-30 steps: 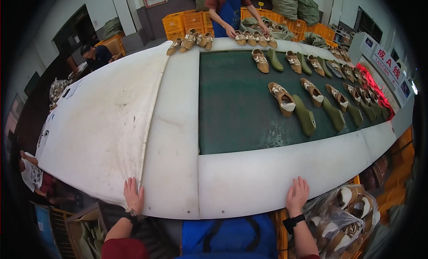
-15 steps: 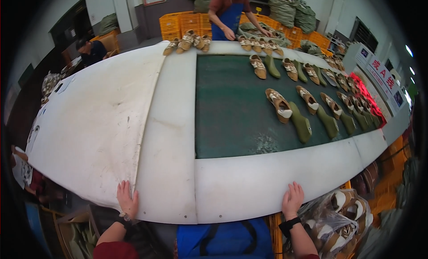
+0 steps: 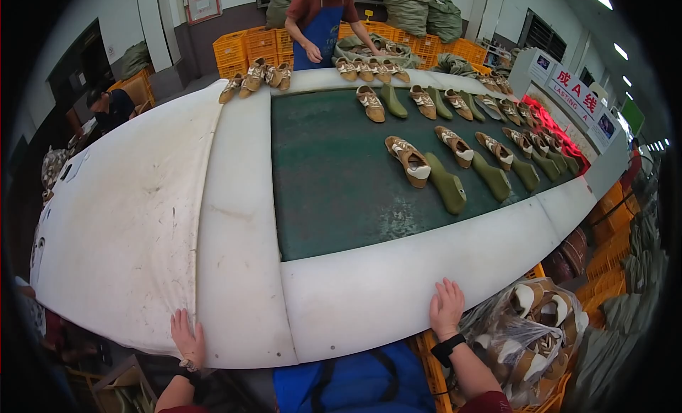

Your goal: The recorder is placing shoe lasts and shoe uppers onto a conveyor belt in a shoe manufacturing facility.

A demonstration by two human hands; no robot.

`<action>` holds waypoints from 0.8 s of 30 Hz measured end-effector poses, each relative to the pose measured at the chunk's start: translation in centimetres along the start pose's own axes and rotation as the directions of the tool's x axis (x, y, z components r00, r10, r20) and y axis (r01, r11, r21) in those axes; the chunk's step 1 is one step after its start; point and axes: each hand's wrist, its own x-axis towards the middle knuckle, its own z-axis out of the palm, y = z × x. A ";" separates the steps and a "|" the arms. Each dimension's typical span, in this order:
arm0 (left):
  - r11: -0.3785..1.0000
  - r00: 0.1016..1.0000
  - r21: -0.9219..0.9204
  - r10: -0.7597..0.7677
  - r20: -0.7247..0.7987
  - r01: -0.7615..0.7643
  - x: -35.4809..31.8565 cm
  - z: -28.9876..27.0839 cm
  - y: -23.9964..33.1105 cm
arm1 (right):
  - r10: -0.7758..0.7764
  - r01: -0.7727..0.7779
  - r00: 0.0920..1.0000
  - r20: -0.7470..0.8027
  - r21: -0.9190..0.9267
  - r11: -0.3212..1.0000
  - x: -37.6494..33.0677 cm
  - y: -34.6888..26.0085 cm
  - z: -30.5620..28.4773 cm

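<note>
My left hand (image 3: 187,338) lies flat near the front edge of the white tabletop (image 3: 234,285), fingers stretched out and holding nothing. Farther right, my right hand (image 3: 447,308) rests on the white front ledge, palm down, also with nothing in it. Beyond it a green conveyor belt (image 3: 327,171) carries two rows of brown and white shoe uppers (image 3: 408,161) with green shoe lasts (image 3: 446,183) beside them. Just right of my right hand, below the ledge, is a clear plastic bag of brown and white shoe uppers (image 3: 533,335).
Across the table a person in a blue apron (image 3: 321,29) stands by more shoe uppers (image 3: 373,70) on the far ledge. Orange crates (image 3: 231,54) and green sacks (image 3: 407,15) stand behind. Another person (image 3: 111,111) sits at far left. Red cloth (image 3: 568,139) borders the belt's right end.
The whole view has turned to the right, so the table appears shifted left. Both my hands stay flat on the edge. The person across has drawn one hand back from the shoes.
</note>
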 end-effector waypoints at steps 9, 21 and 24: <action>1.000 1.000 -0.010 -0.007 -0.005 0.007 0.2 0.2 -0.2 | 0.009 -0.009 1.000 0.006 0.000 1.000 0.1 -0.4 0.1; 1.000 1.000 0.026 -0.003 0.002 0.003 0.2 -0.2 -0.3 | 0.000 0.000 1.000 -0.001 0.002 1.000 0.0 -0.8 0.3; 1.000 1.000 0.027 0.004 0.003 -0.004 0.3 0.0 -0.5 | 0.002 -0.002 1.000 -0.008 0.004 1.000 -0.3 -0.6 0.5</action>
